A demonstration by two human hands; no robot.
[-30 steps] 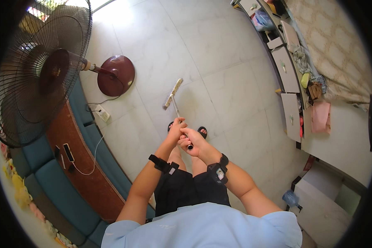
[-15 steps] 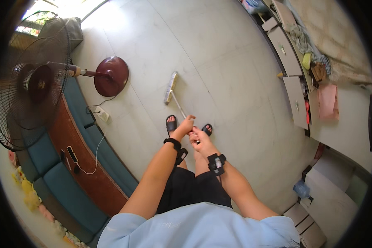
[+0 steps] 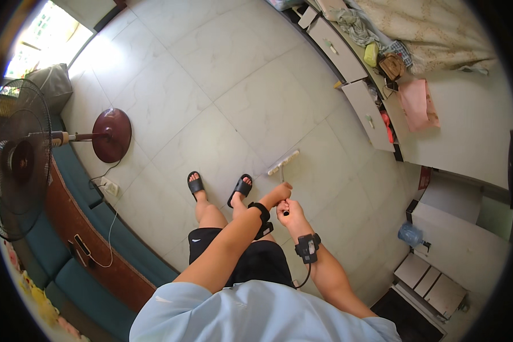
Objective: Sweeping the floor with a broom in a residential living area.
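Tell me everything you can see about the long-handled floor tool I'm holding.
The long-handled floor tool has a narrow, straight, whitish head set crosswise on a thin, pale, metallic-looking pole with a dark end. Both hands grip the pole: the left hand nearer the head, the right hand near the dark end. The head is at or near the tiled floor, right of the sandals. Its underside is hidden.

Your left hand (image 3: 280, 193) and your right hand (image 3: 293, 211) are closed around the handle (image 3: 282, 177) of a broom (image 3: 283, 163), which reaches from them toward twelve o'clock. From the middle of the view, a fan (image 3: 21, 162) stands at nine o'clock, a pink bag (image 3: 418, 104) at two.
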